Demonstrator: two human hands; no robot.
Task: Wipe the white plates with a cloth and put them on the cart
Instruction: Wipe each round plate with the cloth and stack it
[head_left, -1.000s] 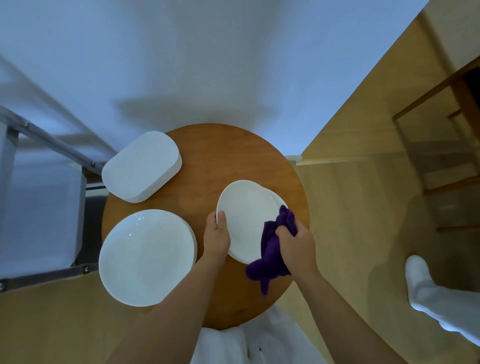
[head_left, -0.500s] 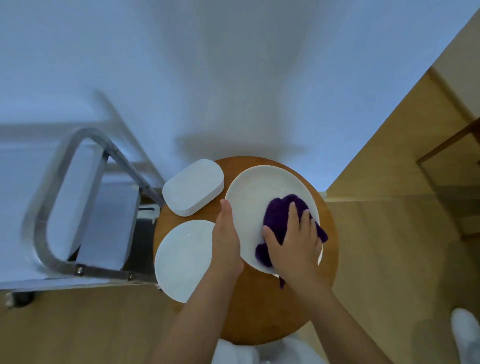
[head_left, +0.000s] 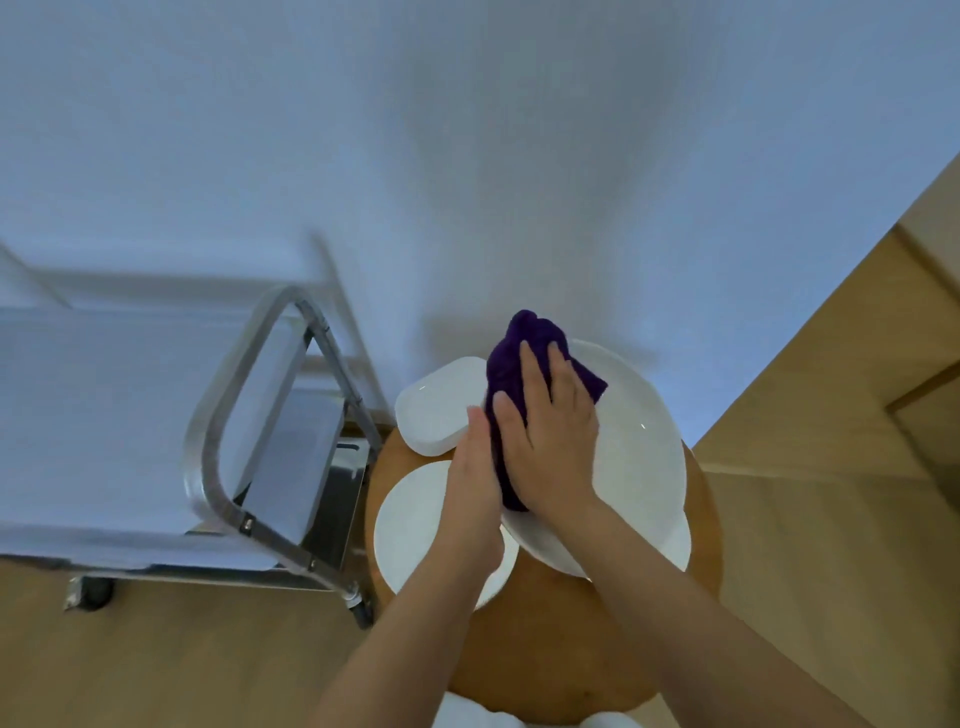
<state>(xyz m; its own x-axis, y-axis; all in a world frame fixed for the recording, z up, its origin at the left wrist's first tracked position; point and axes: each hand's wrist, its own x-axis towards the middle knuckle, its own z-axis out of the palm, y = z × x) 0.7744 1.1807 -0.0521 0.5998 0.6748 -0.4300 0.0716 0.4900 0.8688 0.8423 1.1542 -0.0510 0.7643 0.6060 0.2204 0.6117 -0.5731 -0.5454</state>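
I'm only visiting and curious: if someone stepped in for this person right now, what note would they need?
Right hand: flat, pressing the purple cloth onto the large round plate.
Left hand: steadying that plate's left edge.
Also on the round table: a round plate stack and a rounded-rectangular stack.
Done: wiping under way.
Left: finish wiping, move plates to the cart on the left.

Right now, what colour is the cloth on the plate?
Dark purple. The cloth shows best in the head view, under the right hand.

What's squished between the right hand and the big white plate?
A purple cloth, pressed under the right hand onto the plate, in the head view.
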